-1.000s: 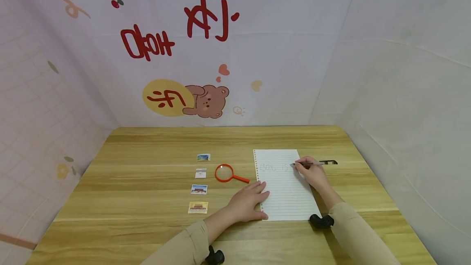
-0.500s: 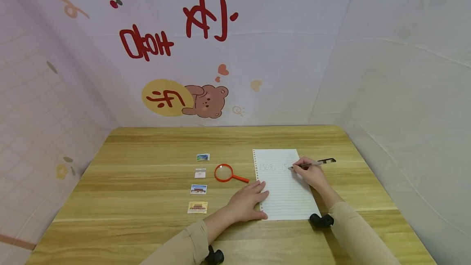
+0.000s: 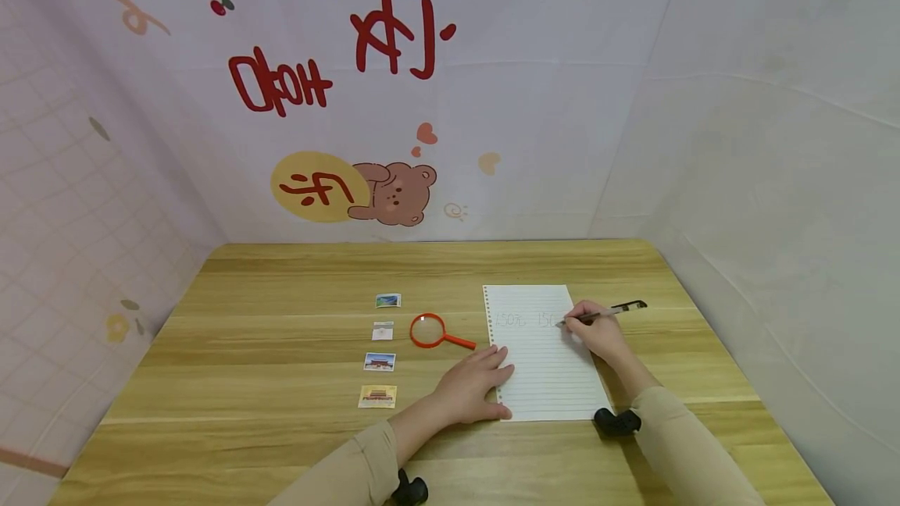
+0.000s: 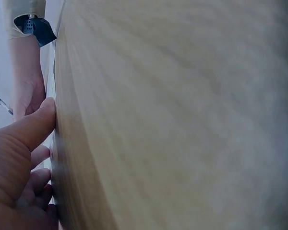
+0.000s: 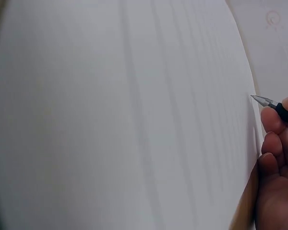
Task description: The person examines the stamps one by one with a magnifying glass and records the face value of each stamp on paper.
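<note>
A ruled sheet of loose-leaf paper (image 3: pixel 548 381) lies on the right half of the table, with faint numerals across its upper part. My right hand (image 3: pixel 598 333) pinches a pen (image 3: pixel 628 307) between thumb and fingers; its point is at the writing line. In the right wrist view the pen tip (image 5: pixel 262 100) meets the paper near its far edge. My left hand (image 3: pixel 471 387) rests flat with spread fingers on the sheet's punched left edge. Seen from the left wrist, the left thumb (image 4: pixel 36 125) extends along the table surface.
Left of the sheet lies a red magnifying glass (image 3: pixel 459 341), close to my left fingertips. Farther left, several small stamp-like pictures form a column, from a green-blue one (image 3: pixel 388 301) down to a yellow one (image 3: pixel 377 397). A printed cloth (image 3: pixel 534 100) hangs behind the wooden table (image 3: pixel 267 350).
The pen in my right hand has made small strokes, adding a mark after the second group of numerals and shifting slightly right. My left hand stays in place.
</note>
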Available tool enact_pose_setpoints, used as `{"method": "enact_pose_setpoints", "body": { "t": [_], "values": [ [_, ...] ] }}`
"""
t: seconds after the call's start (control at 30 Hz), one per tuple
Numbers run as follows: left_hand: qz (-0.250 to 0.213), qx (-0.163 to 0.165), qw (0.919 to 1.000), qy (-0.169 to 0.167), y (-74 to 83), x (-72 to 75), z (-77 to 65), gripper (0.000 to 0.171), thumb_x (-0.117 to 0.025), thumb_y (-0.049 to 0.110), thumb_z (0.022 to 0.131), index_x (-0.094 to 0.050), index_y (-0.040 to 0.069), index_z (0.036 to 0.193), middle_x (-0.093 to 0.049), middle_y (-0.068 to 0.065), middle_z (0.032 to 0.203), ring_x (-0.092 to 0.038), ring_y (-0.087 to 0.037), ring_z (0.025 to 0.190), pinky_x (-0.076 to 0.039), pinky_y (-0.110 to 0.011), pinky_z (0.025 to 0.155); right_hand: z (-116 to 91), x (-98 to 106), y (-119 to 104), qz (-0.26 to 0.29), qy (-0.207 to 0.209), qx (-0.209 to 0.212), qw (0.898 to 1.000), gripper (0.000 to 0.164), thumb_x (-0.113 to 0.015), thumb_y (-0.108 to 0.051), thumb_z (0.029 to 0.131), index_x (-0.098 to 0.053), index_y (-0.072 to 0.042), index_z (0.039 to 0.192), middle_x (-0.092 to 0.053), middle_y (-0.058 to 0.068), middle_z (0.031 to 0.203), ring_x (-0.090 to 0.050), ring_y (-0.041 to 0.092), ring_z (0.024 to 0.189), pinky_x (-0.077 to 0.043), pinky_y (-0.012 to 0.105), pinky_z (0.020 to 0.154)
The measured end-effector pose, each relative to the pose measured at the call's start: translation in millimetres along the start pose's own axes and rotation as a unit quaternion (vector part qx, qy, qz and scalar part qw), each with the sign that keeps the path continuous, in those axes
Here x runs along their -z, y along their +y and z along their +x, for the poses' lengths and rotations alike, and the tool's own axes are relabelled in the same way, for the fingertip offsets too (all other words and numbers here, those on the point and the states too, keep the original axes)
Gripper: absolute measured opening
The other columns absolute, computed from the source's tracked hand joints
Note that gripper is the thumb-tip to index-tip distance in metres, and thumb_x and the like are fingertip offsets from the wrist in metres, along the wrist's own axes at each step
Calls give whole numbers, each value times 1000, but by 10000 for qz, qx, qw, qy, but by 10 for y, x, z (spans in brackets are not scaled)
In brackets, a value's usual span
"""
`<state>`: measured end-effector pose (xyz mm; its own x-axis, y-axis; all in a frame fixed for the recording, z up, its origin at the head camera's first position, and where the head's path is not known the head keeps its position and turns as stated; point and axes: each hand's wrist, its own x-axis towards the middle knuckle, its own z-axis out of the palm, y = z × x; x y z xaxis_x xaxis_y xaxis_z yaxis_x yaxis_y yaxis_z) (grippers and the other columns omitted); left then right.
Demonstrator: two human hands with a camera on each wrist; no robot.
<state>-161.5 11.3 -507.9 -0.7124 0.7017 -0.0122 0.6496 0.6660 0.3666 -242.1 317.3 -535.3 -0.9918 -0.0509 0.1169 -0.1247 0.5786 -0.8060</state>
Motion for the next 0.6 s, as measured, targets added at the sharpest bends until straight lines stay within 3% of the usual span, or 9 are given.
{"method": "enact_pose_setpoints", "body": {
  "t": [0.33,0.6],
  "values": [
    [35,-22,10000,1,-6,-4,2,72,-74,47,86,-51,16,146,-35,-5,158,-26,-19,147,-27,-35,116,11,-4,1,-203,264,-77,9994,11,-66,-19,95,-69,-8,95,-67,5,87,-58,21,75,-44,28,60],
    [50,-21,10000,-10,-10,-2,-3,72,-74,48,86,-51,16,147,-34,-5,158,-25,-19,147,-27,-35,116,12,-6,-1,-149,141,-191,9996,19,-64,-26,98,-69,-7,101,-69,6,91,-63,21,80,-48,27,62]
  ]
}}
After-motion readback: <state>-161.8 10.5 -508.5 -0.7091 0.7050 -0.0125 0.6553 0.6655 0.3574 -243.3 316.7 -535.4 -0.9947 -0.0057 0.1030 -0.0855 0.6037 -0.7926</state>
